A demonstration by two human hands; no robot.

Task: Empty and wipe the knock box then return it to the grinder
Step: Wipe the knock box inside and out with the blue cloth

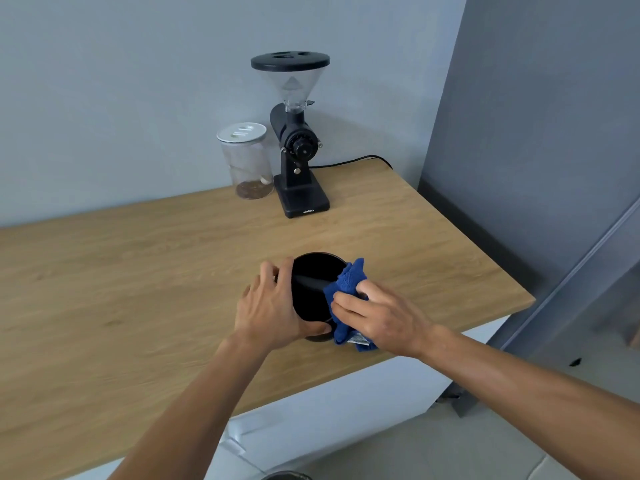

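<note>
The black round knock box [313,289] stands on the wooden countertop [138,271] near its front edge, with a bar across its open top. My left hand [273,310] grips its left side. My right hand [377,317] presses a blue cloth [348,289] against the box's right rim and side, and part of the cloth hangs down outside. The black grinder [298,150] with a clear hopper stands at the back of the counter, well apart from the box.
A clear jar [247,161] with a white lid and some coffee beans stands left of the grinder. A black cable [353,161] runs right from the grinder. A grey panel [536,133] rises at the right. A dark round rim [287,475] shows on the floor below.
</note>
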